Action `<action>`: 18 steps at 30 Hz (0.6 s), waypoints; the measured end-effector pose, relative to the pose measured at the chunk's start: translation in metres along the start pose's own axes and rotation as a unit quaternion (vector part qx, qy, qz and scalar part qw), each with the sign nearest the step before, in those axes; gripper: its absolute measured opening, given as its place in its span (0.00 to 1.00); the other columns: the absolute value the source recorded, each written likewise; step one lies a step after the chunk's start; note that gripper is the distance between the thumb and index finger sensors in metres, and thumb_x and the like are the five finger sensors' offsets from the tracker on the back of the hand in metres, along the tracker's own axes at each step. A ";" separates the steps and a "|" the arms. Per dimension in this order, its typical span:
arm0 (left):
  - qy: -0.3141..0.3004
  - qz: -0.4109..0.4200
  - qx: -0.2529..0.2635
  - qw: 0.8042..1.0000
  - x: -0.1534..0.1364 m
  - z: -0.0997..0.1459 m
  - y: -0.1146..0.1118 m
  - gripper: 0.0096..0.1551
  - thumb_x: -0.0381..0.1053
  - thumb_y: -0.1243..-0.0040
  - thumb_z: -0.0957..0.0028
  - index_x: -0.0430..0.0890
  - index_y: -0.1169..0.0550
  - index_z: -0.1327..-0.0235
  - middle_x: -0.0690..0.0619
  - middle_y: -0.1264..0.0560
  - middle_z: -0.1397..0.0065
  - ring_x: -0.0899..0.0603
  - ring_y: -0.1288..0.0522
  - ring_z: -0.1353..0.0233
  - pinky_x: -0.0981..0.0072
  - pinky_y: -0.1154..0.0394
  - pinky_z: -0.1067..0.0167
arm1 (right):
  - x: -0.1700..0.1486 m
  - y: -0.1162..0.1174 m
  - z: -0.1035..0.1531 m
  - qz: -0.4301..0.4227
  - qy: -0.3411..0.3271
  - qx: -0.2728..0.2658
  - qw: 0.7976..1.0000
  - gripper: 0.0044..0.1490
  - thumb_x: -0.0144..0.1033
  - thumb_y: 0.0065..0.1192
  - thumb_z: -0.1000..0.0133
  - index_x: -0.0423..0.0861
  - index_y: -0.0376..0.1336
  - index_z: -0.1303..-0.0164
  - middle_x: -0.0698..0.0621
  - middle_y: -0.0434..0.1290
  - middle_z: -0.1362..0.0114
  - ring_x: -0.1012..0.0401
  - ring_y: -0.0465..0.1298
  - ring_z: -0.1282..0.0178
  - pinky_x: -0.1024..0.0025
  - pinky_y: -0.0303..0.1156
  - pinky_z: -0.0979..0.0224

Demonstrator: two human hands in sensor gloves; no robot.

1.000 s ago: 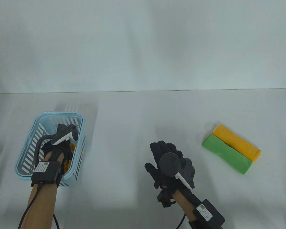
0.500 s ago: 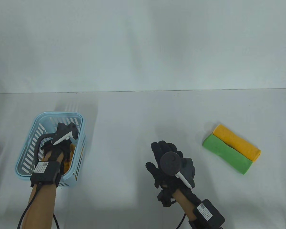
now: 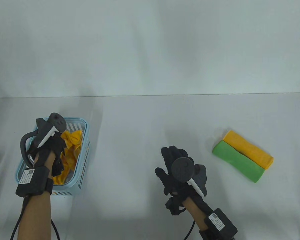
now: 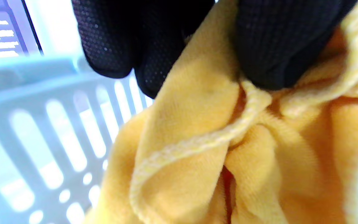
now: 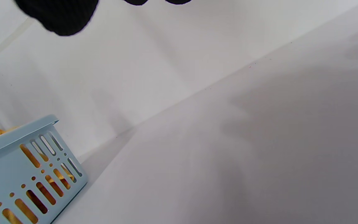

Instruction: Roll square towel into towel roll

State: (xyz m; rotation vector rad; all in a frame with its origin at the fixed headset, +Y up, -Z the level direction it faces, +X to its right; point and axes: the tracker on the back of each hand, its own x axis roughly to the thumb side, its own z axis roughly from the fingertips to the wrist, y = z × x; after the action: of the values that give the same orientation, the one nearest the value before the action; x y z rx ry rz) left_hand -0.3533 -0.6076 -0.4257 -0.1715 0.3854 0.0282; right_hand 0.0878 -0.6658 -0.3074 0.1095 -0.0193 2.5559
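Left hand: left hand (image 3: 48, 147) has come up from deep in the basket (image 3: 86, 140) and it brings cloth with it, fingers (image 4: 269, 46) pinched on a bunched fold of the orange towel (image 3: 70, 145).
What changed: a second ago the towel lay low under the glove, barely showing; now a crumpled peak of it stands above the basket rim while the rest trails down inside.
Meaning for the task: this looks like the fetching step, with spreading and rolling not yet begun; the towel must reach the worktop (image 3: 140, 120) and be flattened first.
Right hand: right hand (image 3: 181, 172) hovers low over the middle of the worktop, fingers spread and relaxed, holding nothing, hardly shifted from before, likely waiting to take a corner.
Towel cloth: soft, short-piled terry with a paler stitched hem (image 4: 182, 149), limp and deeply creased, so it should drape and need smoothing.
Basket: pale blue moulded plastic, rectangular, rigid walls cut with upright slots, orange showing through them in the right wrist view.
Finished rolls: a yellow roll (image 3: 248, 148) and a green roll (image 3: 237, 165) lie touching side by side at the right, well apart from both hands, snug cylinders with soft ends.
Worktop: smooth, matt, pale grey.
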 end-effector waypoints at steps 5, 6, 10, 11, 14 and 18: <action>-0.006 0.038 0.065 0.997 -0.003 0.028 0.048 0.32 0.55 0.29 0.63 0.59 0.25 0.42 0.56 0.29 0.32 0.46 0.16 0.43 0.51 0.22 0.38 | -0.003 -0.003 0.001 -0.007 0.004 -0.004 1.000 0.50 0.62 0.56 0.58 0.63 0.42 0.27 0.57 0.44 0.16 0.47 0.45 0.13 0.34 0.43 0.19; -0.007 0.043 0.078 0.996 -0.003 0.033 0.056 0.31 0.55 0.29 0.63 0.59 0.25 0.42 0.56 0.29 0.32 0.46 0.16 0.44 0.52 0.22 0.38 | -0.003 -0.003 0.001 -0.009 0.005 -0.005 1.000 0.50 0.62 0.56 0.58 0.63 0.42 0.27 0.57 0.44 0.16 0.47 0.44 0.13 0.34 0.43 0.19; -0.017 0.076 0.126 0.989 -0.003 0.053 0.086 0.31 0.55 0.29 0.62 0.59 0.26 0.43 0.56 0.29 0.32 0.46 0.17 0.44 0.52 0.22 0.38 | -0.005 -0.004 0.001 -0.013 0.009 -0.007 1.000 0.50 0.62 0.56 0.58 0.63 0.42 0.27 0.57 0.44 0.16 0.47 0.45 0.13 0.34 0.43 0.19; -0.024 0.087 0.140 0.986 -0.002 0.059 0.095 0.31 0.55 0.29 0.62 0.59 0.26 0.43 0.56 0.29 0.32 0.47 0.16 0.44 0.52 0.22 0.38 | -0.006 -0.005 0.000 -0.014 0.011 -0.007 1.000 0.50 0.61 0.56 0.58 0.63 0.42 0.27 0.57 0.44 0.16 0.47 0.45 0.13 0.34 0.43 0.19; -0.044 0.118 0.176 0.976 0.002 0.076 0.114 0.31 0.55 0.30 0.62 0.59 0.26 0.42 0.56 0.29 0.32 0.47 0.17 0.44 0.52 0.22 0.38 | -0.009 -0.006 0.000 -0.018 0.016 -0.009 1.000 0.50 0.61 0.56 0.58 0.63 0.42 0.26 0.57 0.44 0.16 0.47 0.44 0.13 0.34 0.43 0.19; -0.082 0.166 0.209 0.960 0.012 0.097 0.135 0.31 0.56 0.30 0.62 0.59 0.26 0.42 0.57 0.29 0.32 0.47 0.17 0.44 0.53 0.22 0.38 | -0.012 -0.007 -0.001 -0.024 0.023 -0.011 0.999 0.50 0.61 0.56 0.58 0.63 0.43 0.27 0.57 0.44 0.16 0.47 0.44 0.13 0.34 0.43 0.19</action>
State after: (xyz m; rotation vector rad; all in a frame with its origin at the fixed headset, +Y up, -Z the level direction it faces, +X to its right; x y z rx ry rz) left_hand -0.3139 -0.4584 -0.3631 0.3136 0.2436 0.2893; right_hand 0.1014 -0.6666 -0.3097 0.0428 -0.0277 2.5079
